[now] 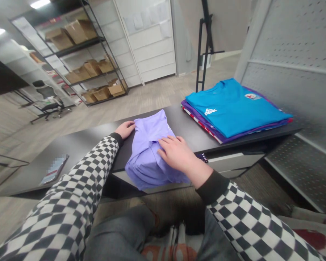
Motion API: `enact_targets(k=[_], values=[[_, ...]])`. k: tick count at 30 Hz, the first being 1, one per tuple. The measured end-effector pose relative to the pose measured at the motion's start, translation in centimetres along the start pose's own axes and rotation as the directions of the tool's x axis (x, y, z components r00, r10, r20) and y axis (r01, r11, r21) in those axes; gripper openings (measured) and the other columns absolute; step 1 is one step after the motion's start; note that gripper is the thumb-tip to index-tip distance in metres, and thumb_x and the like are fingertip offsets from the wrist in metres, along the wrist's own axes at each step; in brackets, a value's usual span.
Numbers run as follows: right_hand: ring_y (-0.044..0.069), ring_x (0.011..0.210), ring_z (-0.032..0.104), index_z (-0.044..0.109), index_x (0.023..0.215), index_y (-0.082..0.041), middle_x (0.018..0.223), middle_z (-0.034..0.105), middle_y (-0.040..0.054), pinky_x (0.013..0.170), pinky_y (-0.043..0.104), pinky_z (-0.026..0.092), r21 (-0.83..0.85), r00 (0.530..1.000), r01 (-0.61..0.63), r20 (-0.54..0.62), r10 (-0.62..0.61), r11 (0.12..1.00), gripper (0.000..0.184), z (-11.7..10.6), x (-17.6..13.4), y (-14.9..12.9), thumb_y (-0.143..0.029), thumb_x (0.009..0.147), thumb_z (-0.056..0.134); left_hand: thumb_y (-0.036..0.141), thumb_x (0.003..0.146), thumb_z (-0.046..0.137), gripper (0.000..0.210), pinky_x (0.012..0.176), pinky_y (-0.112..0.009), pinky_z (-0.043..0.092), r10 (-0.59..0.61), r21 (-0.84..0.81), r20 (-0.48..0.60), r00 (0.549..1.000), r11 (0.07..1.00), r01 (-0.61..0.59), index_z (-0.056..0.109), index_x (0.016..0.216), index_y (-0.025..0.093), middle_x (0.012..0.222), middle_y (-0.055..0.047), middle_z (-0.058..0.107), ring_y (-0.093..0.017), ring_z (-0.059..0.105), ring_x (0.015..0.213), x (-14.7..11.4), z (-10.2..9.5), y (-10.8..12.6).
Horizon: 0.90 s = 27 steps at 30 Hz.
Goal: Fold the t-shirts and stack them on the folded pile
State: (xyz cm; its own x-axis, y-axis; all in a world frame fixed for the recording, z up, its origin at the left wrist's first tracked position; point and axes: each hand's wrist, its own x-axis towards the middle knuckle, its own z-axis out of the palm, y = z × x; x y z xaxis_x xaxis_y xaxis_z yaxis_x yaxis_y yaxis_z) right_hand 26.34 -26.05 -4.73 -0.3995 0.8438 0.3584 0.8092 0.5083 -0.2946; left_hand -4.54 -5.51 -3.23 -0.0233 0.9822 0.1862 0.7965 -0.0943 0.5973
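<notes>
A lavender shirt [152, 159], partly folded, lies on the dark table [97, 137], and its lower part hangs over the front edge in loose folds. At the shirt's upper left edge rests my left hand [125, 129], its fingers stretched out and touching the cloth. My right hand [176, 153] lies palm down on the right side of the shirt, across a fold, with its fingers extended. Whether either thumb tucks under the fabric is hard to make out.
A stack of folded shirts, a blue one [236, 108] on top, sits at the table's right end. A packaged item [54, 169] lies on the left. Drawers [233, 161] are below. Beyond stand a shelf with cardboard boxes [81, 32] and an office chair [47, 99]; a perforated panel [296, 65] flanks the right.
</notes>
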Motion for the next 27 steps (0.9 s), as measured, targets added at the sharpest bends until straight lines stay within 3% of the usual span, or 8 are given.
enact_targets(k=[4,9,12,15,17,20,24,27], values=[[0.035,0.152,0.060,0.076,0.138,-0.020,0.160,0.073,0.0160,0.128,0.060,0.040,-0.027,0.999,-0.034,0.039,0.035,0.999,0.032,0.3,0.0,0.4,-0.038,0.118,0.058,0.032,0.097,0.077,0.013,0.114,-0.038,0.051,0.129,0.163,0.033,0.991,0.978,-0.132,0.078,0.104,0.020,0.122,-0.012,0.080,-0.030,0.070,0.115,1.3,1.4,-1.5],[0.036,0.156,0.058,0.076,0.142,-0.022,0.165,0.069,0.0151,0.132,0.065,0.038,-0.032,0.996,-0.071,0.053,0.073,0.997,0.034,0.2,-0.3,1.0,-0.038,0.116,0.061,0.028,0.103,0.066,0.014,0.113,-0.040,0.052,0.046,0.215,-0.055,0.997,0.976,-0.034,0.078,0.104,0.021,0.118,-0.013,0.080,-0.032,0.069,0.116,3.2,2.1,-3.1],[0.040,0.158,0.056,0.077,0.142,-0.022,0.166,0.069,0.0160,0.131,0.068,0.037,-0.047,0.994,-0.099,0.034,0.101,0.994,0.034,0.0,-0.2,1.2,-0.036,0.114,0.062,0.026,0.102,0.067,0.020,0.120,-0.045,0.049,0.055,0.210,-0.102,0.993,0.977,-0.033,0.079,0.116,0.020,0.134,-0.015,0.078,-0.035,0.067,0.127,2.8,2.2,-3.1],[0.041,0.155,0.058,0.078,0.141,-0.019,0.161,0.072,0.0178,0.129,0.065,0.041,-0.026,0.997,-0.043,-0.066,0.041,0.999,0.034,-0.2,-0.3,-0.4,-0.028,0.113,0.061,0.020,0.099,0.067,0.030,0.125,-0.046,0.046,0.170,0.175,-0.175,0.970,0.975,-0.139,0.078,0.127,0.017,0.139,-0.017,0.076,-0.035,0.066,0.132,1.2,1.9,-2.1],[0.038,0.143,0.067,0.080,0.138,-0.019,0.149,0.078,0.0182,0.121,0.057,0.050,0.035,0.991,0.097,-0.092,-0.093,0.995,0.033,-0.1,-0.5,-2.9,-0.023,0.113,0.059,0.016,0.099,0.065,0.027,0.121,-0.043,0.049,0.268,0.152,-0.143,0.953,0.957,-0.246,0.080,0.122,0.015,0.129,-0.016,0.077,-0.033,0.069,0.125,-0.3,1.7,-1.1],[0.033,0.111,0.079,0.080,0.139,-0.019,0.124,0.084,0.0163,0.097,0.046,0.061,0.105,0.963,0.261,0.044,-0.266,0.960,0.035,1.0,-1.1,-7.4,-0.023,0.114,0.057,0.021,0.101,0.068,0.021,0.113,-0.040,0.055,0.385,0.100,0.054,0.921,0.916,-0.388,0.085,0.113,0.016,0.117,-0.012,0.079,-0.030,0.073,0.115,-2.4,1.8,0.3],[0.034,0.084,0.083,0.063,0.166,-0.021,0.106,0.087,0.0141,0.067,0.039,0.055,-0.020,0.951,0.151,0.276,-0.139,0.988,0.051,3.2,-0.7,-11.4,-0.034,0.116,0.061,0.035,0.102,0.077,0.028,0.123,-0.049,0.051,0.395,0.179,0.170,0.903,0.889,-0.422,0.088,0.126,0.027,0.140,-0.009,0.076,-0.035,0.067,0.136,-4.0,2.5,1.4],[0.036,0.083,0.085,0.064,0.159,-0.022,0.100,0.087,0.0146,0.061,0.037,0.047,-0.117,0.947,0.050,0.320,-0.010,0.992,0.045,4.3,0.7,-12.3,-0.040,0.118,0.061,0.042,0.105,0.076,0.035,0.126,-0.053,0.049,0.353,0.243,0.166,0.921,0.890,-0.385,0.086,0.136,0.030,0.145,-0.009,0.073,-0.036,0.065,0.140,-4.4,2.7,1.8]])
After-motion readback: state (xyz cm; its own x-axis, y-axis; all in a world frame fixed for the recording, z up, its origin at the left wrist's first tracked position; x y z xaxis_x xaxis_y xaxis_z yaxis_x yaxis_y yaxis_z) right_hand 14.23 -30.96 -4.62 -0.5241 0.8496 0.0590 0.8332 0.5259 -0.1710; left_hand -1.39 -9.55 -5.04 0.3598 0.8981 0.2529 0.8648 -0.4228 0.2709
